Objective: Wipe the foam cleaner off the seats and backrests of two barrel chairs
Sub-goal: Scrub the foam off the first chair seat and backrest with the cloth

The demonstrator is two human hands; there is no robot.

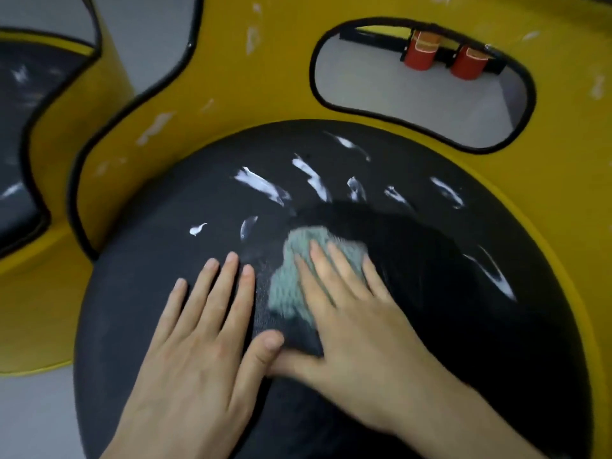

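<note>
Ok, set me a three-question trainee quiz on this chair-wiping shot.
1. True or false: the near black seat is already free of foam streaks.
2. What lies under the right hand? A) a green cloth B) a brush C) a sponge
3. How many chair seats in view show foam?

Key: 1 false. 2 A. 3 two: the near one and the left chair's seat.
</note>
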